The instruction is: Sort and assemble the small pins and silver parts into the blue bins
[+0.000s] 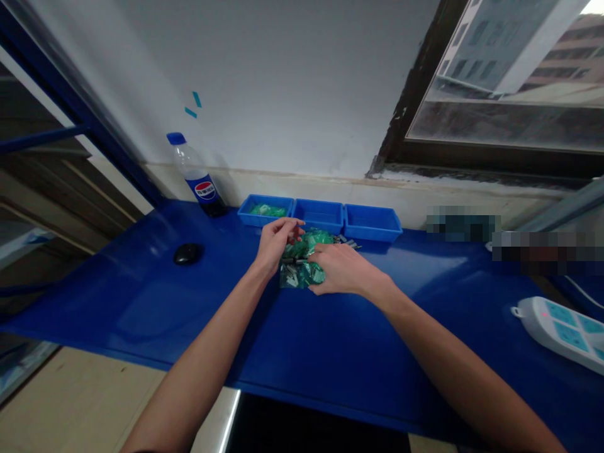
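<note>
A small pile of green-tinted clear plastic packets (291, 277) lies on the blue table in front of me, with small grey metal-looking pieces in and among it. My left hand (278, 242) hovers at the pile's left rear edge, its fingers loosely bent and apart, and I see nothing held in it. From the right, my right hand (346, 269) reaches over the pile, thumb and fingers around a green packet (317, 274). Several loose grey pieces (348, 241) stick out behind that hand. My palms and fingers hide part of the pile.
Three blue trays stand in a row along the wall: the left tray (262, 220) contains green packets, beside the middle tray (318, 214) and right tray (372, 233). A cola bottle (204, 189) and black mouse (186, 253) are left, a white power strip (542, 324) right.
</note>
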Demonstrator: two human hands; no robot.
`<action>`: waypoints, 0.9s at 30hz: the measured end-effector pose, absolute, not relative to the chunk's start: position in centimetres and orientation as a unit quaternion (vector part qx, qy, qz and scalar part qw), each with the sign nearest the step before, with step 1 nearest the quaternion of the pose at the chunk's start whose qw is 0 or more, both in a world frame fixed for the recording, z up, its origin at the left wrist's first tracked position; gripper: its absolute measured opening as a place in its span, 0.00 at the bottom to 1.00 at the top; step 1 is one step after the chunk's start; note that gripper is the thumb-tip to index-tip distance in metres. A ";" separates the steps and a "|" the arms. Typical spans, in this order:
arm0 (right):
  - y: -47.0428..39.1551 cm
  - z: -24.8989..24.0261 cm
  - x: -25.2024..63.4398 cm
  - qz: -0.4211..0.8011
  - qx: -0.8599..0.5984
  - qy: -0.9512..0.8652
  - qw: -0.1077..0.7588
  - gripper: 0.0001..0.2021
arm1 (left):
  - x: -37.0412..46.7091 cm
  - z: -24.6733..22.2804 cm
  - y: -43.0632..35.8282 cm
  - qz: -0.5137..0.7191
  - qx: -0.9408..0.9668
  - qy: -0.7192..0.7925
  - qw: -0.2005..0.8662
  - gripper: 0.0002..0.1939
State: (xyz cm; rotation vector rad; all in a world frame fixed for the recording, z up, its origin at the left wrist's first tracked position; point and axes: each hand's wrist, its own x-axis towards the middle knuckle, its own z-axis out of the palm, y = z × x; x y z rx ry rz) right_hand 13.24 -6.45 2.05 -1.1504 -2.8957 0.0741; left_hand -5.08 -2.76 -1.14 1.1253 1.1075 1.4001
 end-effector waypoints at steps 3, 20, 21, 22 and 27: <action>-6.5 2.6 13.4 0.005 -0.352 -0.936 0.003 0.16 | -5.0 -1.1 -2.8 0.575 0.469 0.456 0.491 0.15; -2.3 4.8 19.3 0.345 -0.396 -0.794 0.304 0.17 | -4.1 -0.3 -4.5 0.467 0.665 0.426 0.398 0.14; -2.2 4.7 19.5 0.367 -0.392 -0.784 0.310 0.18 | -4.0 -0.2 -4.7 0.454 0.678 0.416 0.402 0.14; -2.1 4.6 19.6 0.382 -0.388 -0.777 0.314 0.19 | -4.0 -0.2 -4.8 0.443 0.688 0.406 0.408 0.15; -1.9 4.0 19.2 0.405 -0.400 -0.757 0.319 0.20 | -4.3 -0.1 -5.0 0.407 0.708 0.373 0.441 0.18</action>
